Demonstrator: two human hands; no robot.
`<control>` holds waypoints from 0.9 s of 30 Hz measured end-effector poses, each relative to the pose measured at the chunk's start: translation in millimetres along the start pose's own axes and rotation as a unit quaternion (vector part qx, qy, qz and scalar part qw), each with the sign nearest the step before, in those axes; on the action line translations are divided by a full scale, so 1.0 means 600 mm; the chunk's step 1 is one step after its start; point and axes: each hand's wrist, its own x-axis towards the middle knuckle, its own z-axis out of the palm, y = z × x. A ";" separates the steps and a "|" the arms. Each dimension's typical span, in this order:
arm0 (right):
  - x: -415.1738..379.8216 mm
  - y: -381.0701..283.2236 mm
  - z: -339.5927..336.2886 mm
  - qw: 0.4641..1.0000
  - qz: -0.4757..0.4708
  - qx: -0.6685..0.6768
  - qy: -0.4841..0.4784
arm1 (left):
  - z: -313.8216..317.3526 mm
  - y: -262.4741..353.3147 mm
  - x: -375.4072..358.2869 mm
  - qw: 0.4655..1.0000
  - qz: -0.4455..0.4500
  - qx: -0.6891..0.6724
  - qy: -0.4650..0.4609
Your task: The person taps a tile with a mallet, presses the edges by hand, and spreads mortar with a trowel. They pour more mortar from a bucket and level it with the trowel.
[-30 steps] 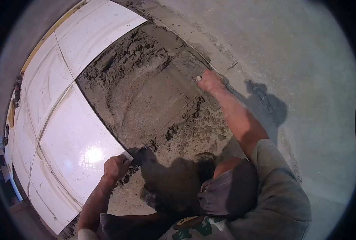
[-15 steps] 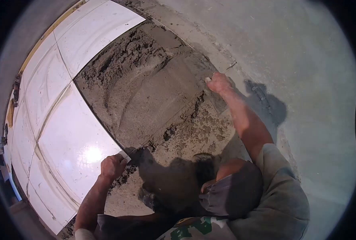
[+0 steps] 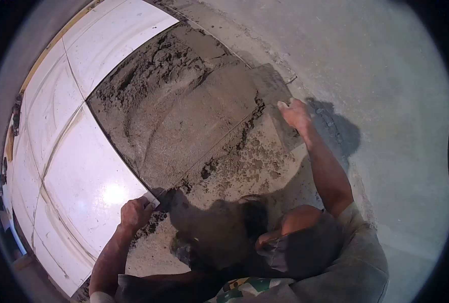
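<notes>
My left hand is closed at the near corner of a white tile, with fingertips right at the tile's edge. My right hand is closed in a pinch over the far right side of the grey mortar bed; I cannot tell what is between its fingers. A thin straight line crosses the mortar's near edge, from beside my left hand towards my right. The bed is smooth in the middle and rough and lumpy along the tiles at the back.
More white tiles with pale smears lie to the left. Mortar crumbs are scattered on the floor before the bed. A bare grey floor stretches along the right. My bent knee is close below.
My right hand has moved right, away from the smoothed mortar. My left hand stays at the tile corner while the whole view shifts slightly.
</notes>
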 end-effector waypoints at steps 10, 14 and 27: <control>0.103 -0.190 0.024 0.990 -0.094 -0.017 -0.102 | -0.001 0.004 0.004 1.000 -0.015 -0.011 0.012; 0.132 -0.184 0.022 0.985 -0.121 -0.092 -0.077 | -0.005 0.007 0.009 1.000 -0.013 -0.009 -0.003; -0.069 0.133 0.011 0.996 -0.072 -0.014 -0.043 | -0.011 0.008 0.021 0.998 -0.014 0.037 -0.047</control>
